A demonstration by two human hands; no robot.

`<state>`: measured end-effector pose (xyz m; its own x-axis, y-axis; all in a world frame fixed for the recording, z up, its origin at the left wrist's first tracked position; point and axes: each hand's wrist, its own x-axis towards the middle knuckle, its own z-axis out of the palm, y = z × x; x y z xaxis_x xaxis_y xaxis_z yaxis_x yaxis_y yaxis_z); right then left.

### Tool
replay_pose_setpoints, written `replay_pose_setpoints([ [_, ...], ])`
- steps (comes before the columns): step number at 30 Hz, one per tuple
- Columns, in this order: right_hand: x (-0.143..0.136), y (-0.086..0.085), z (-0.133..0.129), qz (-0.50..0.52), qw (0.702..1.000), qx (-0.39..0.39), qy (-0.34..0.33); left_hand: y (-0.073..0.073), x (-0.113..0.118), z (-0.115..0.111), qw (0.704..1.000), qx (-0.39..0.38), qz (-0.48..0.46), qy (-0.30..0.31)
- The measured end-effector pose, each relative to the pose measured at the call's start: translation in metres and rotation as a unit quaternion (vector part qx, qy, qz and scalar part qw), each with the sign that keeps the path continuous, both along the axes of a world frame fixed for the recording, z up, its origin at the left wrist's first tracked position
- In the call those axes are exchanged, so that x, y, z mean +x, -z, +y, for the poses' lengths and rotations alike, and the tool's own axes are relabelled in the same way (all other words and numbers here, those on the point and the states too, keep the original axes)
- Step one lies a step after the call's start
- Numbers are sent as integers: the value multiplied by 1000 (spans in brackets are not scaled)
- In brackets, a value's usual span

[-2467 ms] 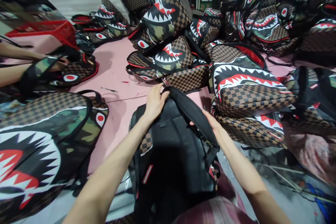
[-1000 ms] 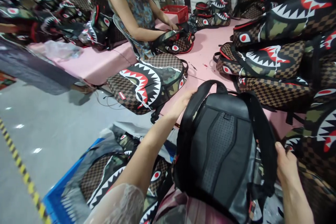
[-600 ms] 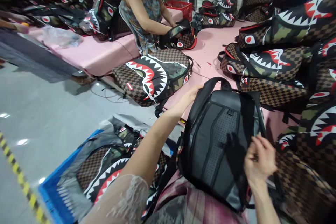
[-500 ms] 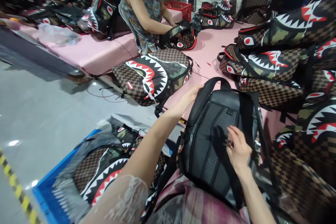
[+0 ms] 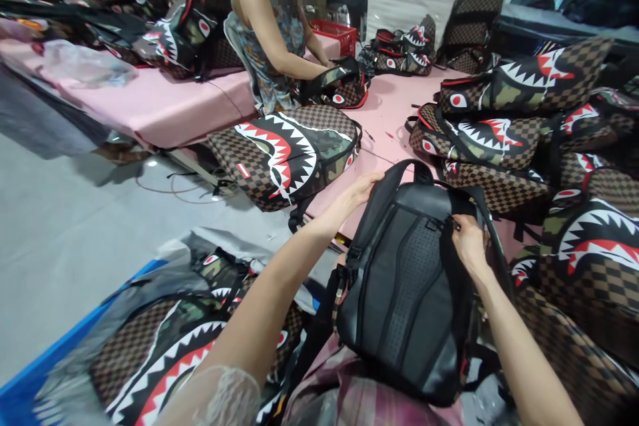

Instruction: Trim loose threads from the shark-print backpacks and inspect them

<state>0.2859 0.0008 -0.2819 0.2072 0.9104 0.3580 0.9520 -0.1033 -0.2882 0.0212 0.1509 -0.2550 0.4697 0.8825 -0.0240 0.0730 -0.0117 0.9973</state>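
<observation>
A backpack [image 5: 414,279] with a black padded back panel rests upright on my lap against the table edge, its back facing me. My left hand [image 5: 367,188] grips its upper left edge by the shoulder strap; the fingertips are partly hidden behind it. At the upper right of the panel, my right hand [image 5: 469,237] is closed with the fingers pinched near the right strap. A small dark object shows in these fingers, too small to name. A backpack with a shark-mouth print [image 5: 284,156] lies flat on the table left of my left hand.
Several shark-print backpacks [image 5: 499,136] are stacked on the pink table [image 5: 387,110] at right. Across it a person [image 5: 274,33] handles another backpack [image 5: 342,86]. Low at left, a blue crate [image 5: 64,353] lined with grey plastic holds more backpacks. A red crate [image 5: 339,36] stands behind.
My right hand has moved up from the middle of the back panel to its upper right. My left hand keeps its hold. The head view has shifted slightly.
</observation>
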Motion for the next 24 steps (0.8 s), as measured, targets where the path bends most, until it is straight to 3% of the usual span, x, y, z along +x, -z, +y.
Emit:
replay_pose_setpoints([
  [3,-3,-4,-7,-64,995,-55,46,-2,-2,-1,1000,-3,3,13],
  [5,-4,-8,-14,-91,990,-88,68,-4,-3,-13,997,52,32,-46],
  [7,-3,-13,-20,-75,990,-115,33,-6,3,-31,984,135,65,-99],
  [8,-2,-16,-23,-52,990,-131,-2,-7,9,-41,976,187,84,-79],
  [10,1,-23,-28,2,985,-165,-59,-7,28,-60,942,302,127,74],
  [12,3,-30,-33,44,978,-192,-72,-9,55,-72,867,395,200,230],
  [13,4,-33,-37,53,975,-202,-74,-11,71,-75,838,412,239,265],
  [15,3,-39,-47,48,972,-211,-94,-14,101,-74,815,421,306,253],
  [19,-11,-44,-81,-12,971,-192,-141,-13,141,-66,827,364,353,244],
  [24,-27,-42,-119,-35,955,-171,-241,3,149,-76,859,314,359,187],
])
